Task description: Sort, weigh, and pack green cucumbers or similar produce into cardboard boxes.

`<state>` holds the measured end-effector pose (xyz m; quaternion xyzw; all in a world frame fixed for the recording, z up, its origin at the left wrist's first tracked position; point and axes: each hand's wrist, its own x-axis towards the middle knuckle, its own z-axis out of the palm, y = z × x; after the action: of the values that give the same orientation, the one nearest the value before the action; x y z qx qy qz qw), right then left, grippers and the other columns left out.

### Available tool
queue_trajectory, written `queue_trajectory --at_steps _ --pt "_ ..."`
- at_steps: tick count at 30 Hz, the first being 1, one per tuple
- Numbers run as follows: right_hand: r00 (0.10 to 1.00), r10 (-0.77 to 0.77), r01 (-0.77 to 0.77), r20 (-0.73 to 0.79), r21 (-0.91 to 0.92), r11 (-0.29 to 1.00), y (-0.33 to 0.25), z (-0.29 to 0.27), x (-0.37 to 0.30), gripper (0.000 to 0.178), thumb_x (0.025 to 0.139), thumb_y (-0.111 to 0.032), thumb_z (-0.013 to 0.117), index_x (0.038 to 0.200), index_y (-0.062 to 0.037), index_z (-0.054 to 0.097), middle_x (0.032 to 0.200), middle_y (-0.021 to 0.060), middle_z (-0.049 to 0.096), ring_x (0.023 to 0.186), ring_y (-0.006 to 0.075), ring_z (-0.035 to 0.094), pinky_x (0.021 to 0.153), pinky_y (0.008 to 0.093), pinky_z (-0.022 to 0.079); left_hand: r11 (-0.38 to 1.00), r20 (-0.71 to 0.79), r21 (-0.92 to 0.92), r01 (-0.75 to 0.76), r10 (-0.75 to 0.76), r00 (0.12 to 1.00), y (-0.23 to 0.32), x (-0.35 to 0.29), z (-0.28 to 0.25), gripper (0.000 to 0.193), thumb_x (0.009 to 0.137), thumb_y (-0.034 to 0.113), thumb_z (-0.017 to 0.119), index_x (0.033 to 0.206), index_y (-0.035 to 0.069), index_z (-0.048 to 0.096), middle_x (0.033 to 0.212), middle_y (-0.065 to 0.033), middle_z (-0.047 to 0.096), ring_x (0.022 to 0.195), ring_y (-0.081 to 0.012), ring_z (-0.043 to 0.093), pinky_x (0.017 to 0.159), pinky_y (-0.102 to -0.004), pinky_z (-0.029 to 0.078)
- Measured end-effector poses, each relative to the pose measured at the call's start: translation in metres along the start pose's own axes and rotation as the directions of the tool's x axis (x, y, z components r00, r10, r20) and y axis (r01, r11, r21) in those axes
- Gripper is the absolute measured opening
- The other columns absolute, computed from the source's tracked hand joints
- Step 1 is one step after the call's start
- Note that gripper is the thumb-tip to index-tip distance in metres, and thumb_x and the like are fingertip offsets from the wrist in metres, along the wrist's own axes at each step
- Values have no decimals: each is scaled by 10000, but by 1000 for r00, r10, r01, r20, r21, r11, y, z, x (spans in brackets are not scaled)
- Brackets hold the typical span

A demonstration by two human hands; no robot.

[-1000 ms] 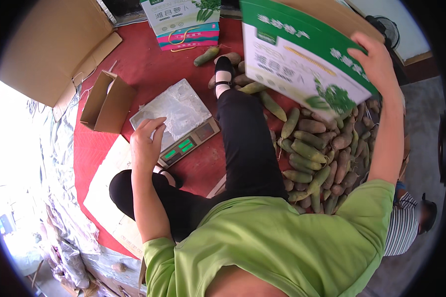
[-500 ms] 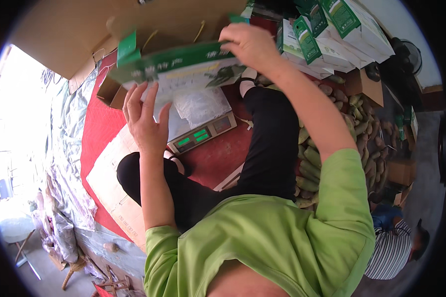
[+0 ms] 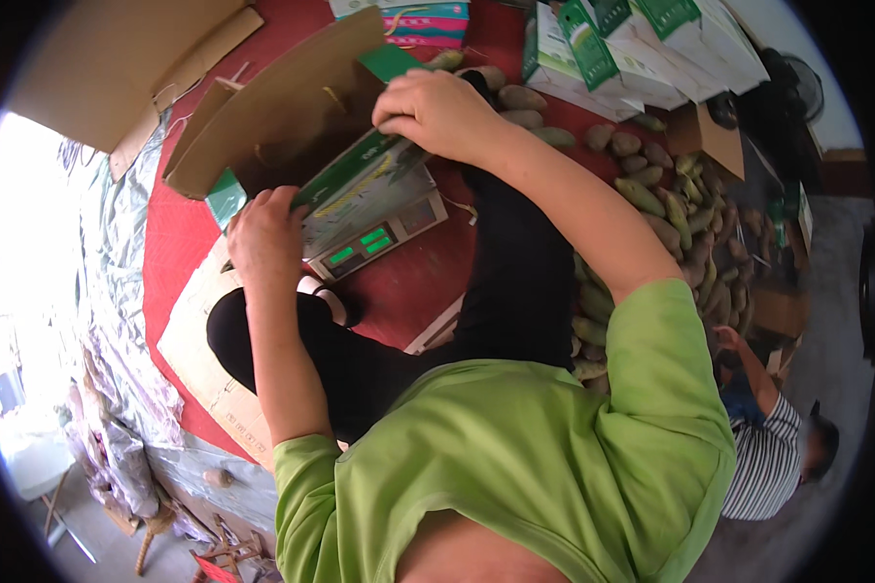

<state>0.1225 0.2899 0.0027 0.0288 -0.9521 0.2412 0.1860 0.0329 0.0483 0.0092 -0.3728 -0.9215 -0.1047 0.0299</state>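
Red mat lies under most things, and a big green shirt fills 6 o'clock. Black pants come next, just above the shirt. A crinkly, see-through sheet is at 9 o'clock. A heap of long roots, green and brown, lies between 2 and 3 o'clock. Big brown card stands at 10 o'clock.

The box is near 11 o'clock. It is tilted, with its top open, green and white in front and brown inside. White boxes with green tops sit side by side at 1 o'clock. Another person in a stripy top is at 4 o'clock. Below the box, at 11 o'clock, a scale is partly hidden; I can't tell if they touch.

Both hands grasp the box. The right hand, near 12 o'clock, curls its fingers over one end of the front edge. The left hand, between 9 and 10 o'clock, holds the other end. Smallest are the green lights on the scale.
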Motion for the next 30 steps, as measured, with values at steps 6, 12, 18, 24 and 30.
queue_trajectory --at_steps 6,12,18,24,30 --pt "923 296 -229 -245 268 936 34 -44 -40 167 794 -203 644 911 -89 675 893 83 646 878 263 615 769 387 485 1000 -5 27 -10 10 1000 -5 0 -2 114 800 208 649 873 122 633 826 -61 617 817 -326 617 675 -435 482" --pt "811 550 -557 -200 23 830 91 -49 -160 166 794 -173 629 931 -88 670 915 109 657 825 310 636 739 407 501 1000 2 -10 -10 10 1000 -9 2 -3 109 812 195 635 884 114 643 826 -69 626 798 -327 613 667 -422 466" --pt "372 927 -921 -34 109 374 133 25 -327 202 775 -217 625 922 -89 679 854 162 666 827 306 652 736 411 504 1000 44 -25 -7 8 999 -11 4 1 124 824 188 627 917 107 637 865 -63 641 802 -311 620 667 -408 465" --pt "-430 856 -719 288 464 -518 119 116 -430 130 814 -126 654 887 -24 620 774 122 611 643 284 652 558 403 543 1000 46 -10 -29 30 998 -15 -2 -2 131 840 154 616 948 82 639 891 -91 646 812 -319 628 686 -402 475" --pt "-426 734 -113 529 774 -623 110 152 -464 112 877 -132 635 902 -50 562 794 71 559 791 294 620 748 404 540 998 34 -65 -19 21 999 -23 -5 -8 139 830 99 629 965 72 650 910 -105 655 836 -325 631 718 -404 483"
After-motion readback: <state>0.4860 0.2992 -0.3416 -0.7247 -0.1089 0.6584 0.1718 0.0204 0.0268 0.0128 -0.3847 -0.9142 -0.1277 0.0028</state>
